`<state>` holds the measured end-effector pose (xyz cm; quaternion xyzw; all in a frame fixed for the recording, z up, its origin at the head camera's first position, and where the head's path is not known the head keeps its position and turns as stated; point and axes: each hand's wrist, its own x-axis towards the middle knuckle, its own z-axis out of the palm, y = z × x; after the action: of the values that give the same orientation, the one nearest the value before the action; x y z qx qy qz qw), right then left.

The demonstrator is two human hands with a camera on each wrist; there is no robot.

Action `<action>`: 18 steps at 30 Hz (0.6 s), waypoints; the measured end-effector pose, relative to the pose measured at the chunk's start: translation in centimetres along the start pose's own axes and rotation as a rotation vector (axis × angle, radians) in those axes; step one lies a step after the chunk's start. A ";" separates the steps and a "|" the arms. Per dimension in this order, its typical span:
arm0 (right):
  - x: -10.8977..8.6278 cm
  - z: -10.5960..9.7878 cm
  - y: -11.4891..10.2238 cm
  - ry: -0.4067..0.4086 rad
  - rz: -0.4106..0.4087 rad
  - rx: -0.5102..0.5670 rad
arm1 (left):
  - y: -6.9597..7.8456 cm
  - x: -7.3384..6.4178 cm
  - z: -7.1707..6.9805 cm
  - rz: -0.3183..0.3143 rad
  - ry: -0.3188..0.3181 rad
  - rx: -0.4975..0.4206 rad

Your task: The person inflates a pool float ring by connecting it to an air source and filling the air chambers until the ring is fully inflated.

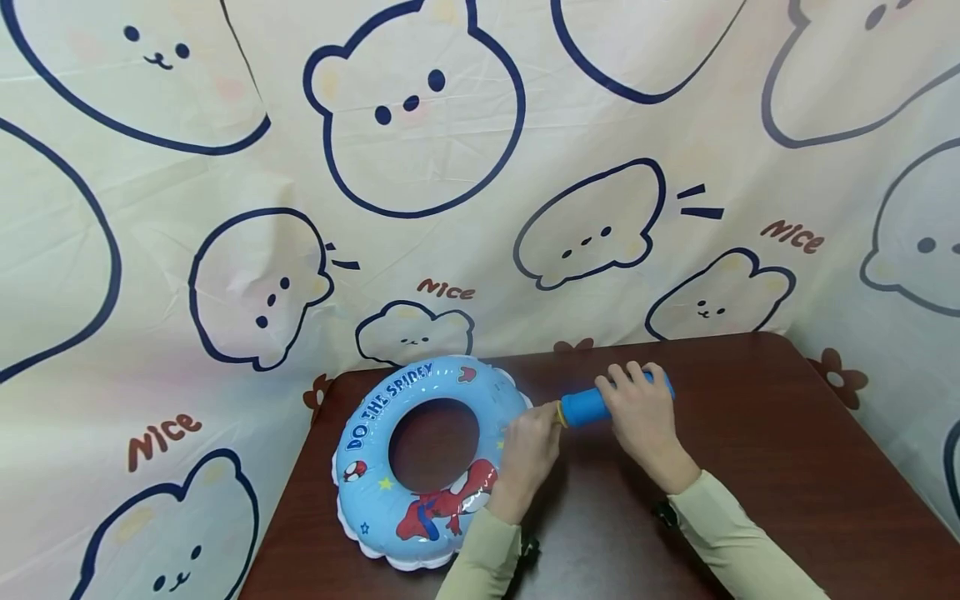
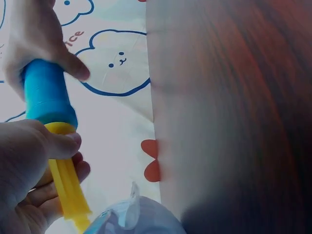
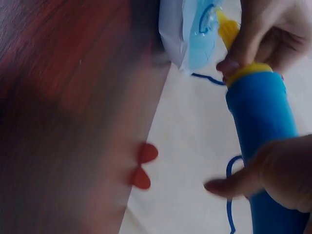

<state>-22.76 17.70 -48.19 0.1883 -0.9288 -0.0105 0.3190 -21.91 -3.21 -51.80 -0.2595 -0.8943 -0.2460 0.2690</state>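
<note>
A light-blue inflatable swim ring (image 1: 367, 458), round and full, with a red cartoon figure and lettering, lies on the left of the table. Beside its right edge, a hand pump with a blue barrel (image 1: 585, 408) and a yellow nozzle end (image 2: 68, 185) is held in both hands. My left hand (image 1: 531, 446) grips the yellow part, thumb and fingers around it. The nozzle's tip is right at the ring's clear valve (image 2: 130, 214). My right hand (image 1: 641, 417) holds the blue barrel farther back, its thumb (image 3: 234, 183) sticking out to the side.
A dark brown wooden table (image 1: 787, 467) lies under the ring and hands. Behind and at both sides hangs a pale cloth (image 1: 480, 250) printed with bear outlines and brown flowers. Dark wrist devices (image 1: 663, 512) sit at both sleeves.
</note>
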 end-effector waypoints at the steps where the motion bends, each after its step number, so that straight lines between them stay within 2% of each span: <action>1: -0.1 0.0 0.5 -0.027 -0.011 0.013 | 0.1 -0.1 0.0 -0.005 -0.010 -0.004; 5: -0.3 -0.8 3.1 -0.129 -0.023 0.051 | 0.0 -0.1 -0.3 -0.021 -0.040 -0.001; 13: -0.1 -2.9 8.1 -0.146 -0.079 0.025 | -0.3 0.0 -0.5 -0.054 -0.043 -0.010; 18: -0.3 -4.2 10.2 -0.192 -0.053 -0.017 | -0.1 0.0 -0.1 -0.054 -0.044 -0.017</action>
<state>-23.53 27.74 -43.56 0.2085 -0.9497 -0.0446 0.2296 -21.93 -3.40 -51.76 -0.2430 -0.9044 -0.2551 0.2405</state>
